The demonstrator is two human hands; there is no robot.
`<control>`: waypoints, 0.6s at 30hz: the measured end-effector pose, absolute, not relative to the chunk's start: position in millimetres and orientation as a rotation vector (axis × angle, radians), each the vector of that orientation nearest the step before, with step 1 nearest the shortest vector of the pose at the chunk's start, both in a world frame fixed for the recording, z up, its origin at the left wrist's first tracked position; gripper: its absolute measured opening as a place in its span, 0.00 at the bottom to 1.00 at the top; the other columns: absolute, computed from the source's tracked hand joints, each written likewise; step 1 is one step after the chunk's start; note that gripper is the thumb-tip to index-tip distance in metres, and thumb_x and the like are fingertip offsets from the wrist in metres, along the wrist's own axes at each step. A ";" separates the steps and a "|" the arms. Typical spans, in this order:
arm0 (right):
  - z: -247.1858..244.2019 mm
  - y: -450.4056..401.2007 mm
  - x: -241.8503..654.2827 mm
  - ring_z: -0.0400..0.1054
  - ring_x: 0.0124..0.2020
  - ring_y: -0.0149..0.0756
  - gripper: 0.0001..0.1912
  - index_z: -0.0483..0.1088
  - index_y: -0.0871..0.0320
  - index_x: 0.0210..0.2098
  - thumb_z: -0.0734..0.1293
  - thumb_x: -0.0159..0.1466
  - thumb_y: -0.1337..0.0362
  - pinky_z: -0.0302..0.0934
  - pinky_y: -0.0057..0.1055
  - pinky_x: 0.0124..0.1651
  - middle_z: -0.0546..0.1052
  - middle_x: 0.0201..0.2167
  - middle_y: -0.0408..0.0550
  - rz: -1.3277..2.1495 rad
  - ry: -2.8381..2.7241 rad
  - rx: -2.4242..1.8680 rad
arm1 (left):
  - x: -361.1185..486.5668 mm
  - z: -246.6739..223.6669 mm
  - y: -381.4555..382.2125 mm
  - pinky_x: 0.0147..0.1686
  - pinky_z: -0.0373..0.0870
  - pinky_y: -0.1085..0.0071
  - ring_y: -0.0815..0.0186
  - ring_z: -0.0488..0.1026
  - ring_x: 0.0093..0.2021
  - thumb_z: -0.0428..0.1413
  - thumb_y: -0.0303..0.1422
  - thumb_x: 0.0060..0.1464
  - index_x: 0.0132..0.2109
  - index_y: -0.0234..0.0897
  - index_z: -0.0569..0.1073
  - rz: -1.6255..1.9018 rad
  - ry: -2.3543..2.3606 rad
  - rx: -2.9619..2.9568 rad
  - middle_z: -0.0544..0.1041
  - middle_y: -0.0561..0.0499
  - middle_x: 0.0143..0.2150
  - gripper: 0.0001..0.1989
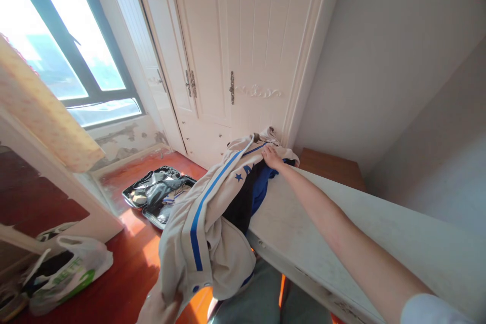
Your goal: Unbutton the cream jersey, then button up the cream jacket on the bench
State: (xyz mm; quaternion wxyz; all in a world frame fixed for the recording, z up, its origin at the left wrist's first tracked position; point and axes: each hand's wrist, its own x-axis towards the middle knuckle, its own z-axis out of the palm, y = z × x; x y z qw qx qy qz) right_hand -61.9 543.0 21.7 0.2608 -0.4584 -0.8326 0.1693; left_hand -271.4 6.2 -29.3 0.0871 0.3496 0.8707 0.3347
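A beige garment [224, 187] with blue stripes and a blue star drapes over the end of the white table and hangs down toward me. Dark and bright blue cloth [260, 190] shows beneath it. My right hand [272, 157] lies on the garment's far part, its fingers on the fabric; whether they pinch it is unclear. At the bottom, my left hand [161, 309] is closed on the garment's near end, beside a snap button.
White table [341, 223] extends to the right. An open, packed suitcase [157, 195] lies on the red floor. White wardrobe [258, 50] stands ahead, window at left. A plastic bag [72, 273] sits lower left; a grey seat [261, 298] is below.
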 end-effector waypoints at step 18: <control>-25.0 177.7 -21.5 0.70 0.55 0.44 0.36 0.61 0.58 0.65 0.69 0.59 0.60 0.64 0.42 0.60 0.73 0.56 0.57 1.149 -2.233 -0.889 | -216.7 1.8 71.6 0.59 0.69 0.48 0.42 0.67 0.65 0.56 0.38 0.56 0.73 0.31 0.51 1.187 2.766 1.131 0.65 0.32 0.68 0.42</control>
